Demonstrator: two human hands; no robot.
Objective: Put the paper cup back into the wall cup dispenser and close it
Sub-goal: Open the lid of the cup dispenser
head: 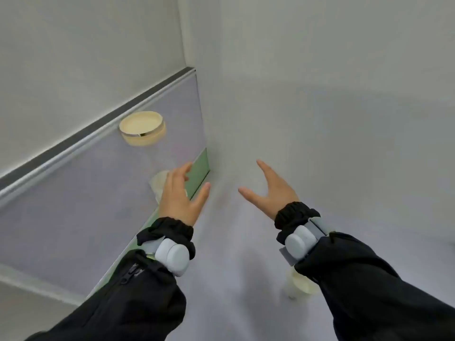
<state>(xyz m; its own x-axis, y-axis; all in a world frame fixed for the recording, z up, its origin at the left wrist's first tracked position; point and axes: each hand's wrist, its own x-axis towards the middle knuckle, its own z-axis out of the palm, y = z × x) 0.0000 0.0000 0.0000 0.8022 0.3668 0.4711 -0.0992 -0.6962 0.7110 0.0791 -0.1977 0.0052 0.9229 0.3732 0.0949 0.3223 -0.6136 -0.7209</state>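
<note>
Looking down into a corner where a lilac partition panel (73, 193) meets a plain white wall (320, 94). The cup dispenser (142, 129) is fixed to that panel near its dark top rail (93, 129): what shows clearly is a cream round top with a thin metal band around it. Below that the tube is see-through and basically melts into the panel, so I can't make out how many cups are stacked in it or whether the thing is closed.

The left hand (181, 195) is spread wide, fingers splayed, holding nothing, right in front of the lower end of the dispenser. A pale cream rim (158, 182) peeks out behind the fingers there, but the hand covers most of it and I can't tell if the hand touches it. A green strip (200, 168) runs along the panel edge beside the fingertips.

The right hand (269, 190) is also open and empty, thumb and fingers spread, out in front of the white wall.

Both arms are in black sleeves with grey-white wrist devices (173, 257) strapped on. Under the right forearm there's a cream paper cup (301, 284) lower down, mostly hidden by the sleeve and blurry; what it sits on is unclear.
</note>
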